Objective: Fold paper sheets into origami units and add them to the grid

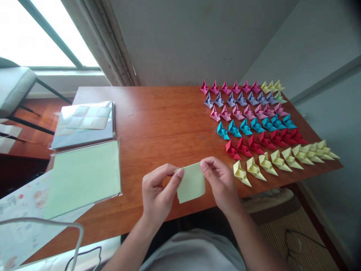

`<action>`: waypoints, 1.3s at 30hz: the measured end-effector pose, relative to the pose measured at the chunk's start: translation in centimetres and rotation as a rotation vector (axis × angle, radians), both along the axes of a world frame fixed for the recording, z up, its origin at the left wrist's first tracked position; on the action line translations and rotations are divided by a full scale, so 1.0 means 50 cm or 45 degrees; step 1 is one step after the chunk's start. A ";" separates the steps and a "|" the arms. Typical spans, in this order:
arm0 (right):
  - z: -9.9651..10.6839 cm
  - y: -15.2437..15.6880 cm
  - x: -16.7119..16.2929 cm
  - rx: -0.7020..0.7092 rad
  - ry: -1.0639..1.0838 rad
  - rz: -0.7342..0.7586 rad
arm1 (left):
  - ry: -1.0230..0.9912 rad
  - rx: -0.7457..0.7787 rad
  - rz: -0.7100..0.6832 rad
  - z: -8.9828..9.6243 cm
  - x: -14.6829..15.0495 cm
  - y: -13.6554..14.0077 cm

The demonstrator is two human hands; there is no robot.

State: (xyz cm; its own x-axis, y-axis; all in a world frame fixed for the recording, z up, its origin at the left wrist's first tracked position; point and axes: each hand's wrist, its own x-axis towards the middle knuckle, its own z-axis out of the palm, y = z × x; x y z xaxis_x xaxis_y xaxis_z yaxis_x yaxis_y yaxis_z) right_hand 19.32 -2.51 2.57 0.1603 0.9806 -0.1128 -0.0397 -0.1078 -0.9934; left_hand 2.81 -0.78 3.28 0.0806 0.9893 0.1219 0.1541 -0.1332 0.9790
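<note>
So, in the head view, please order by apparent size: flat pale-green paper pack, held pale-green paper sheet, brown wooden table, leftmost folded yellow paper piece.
Brown wooden table
Pale-green pack
Held sheet
Yellow paper piece

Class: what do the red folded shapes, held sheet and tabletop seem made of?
Red folded shapes: probably matte paper, given crisp creases. Held sheet: likely matte paper, thin and curving. Tabletop: satiny wood or wood-look laminate; grain and soft sheen show.

Beyond the wooden table (158,120) stand a grey wall (191,41), gathered curtain (103,43) and bright window (36,37).
</note>
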 end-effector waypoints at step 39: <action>0.006 0.003 0.008 0.047 -0.382 -0.039 | 0.203 0.065 0.043 -0.022 -0.013 0.006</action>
State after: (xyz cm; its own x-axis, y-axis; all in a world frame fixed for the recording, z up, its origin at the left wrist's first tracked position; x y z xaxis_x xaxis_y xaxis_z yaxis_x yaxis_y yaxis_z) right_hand 19.73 -2.37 2.88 0.2104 0.9774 -0.0201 0.2532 -0.0744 -0.9646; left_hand 2.16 -0.47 2.16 0.0698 0.9846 0.1600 0.3119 -0.1739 0.9341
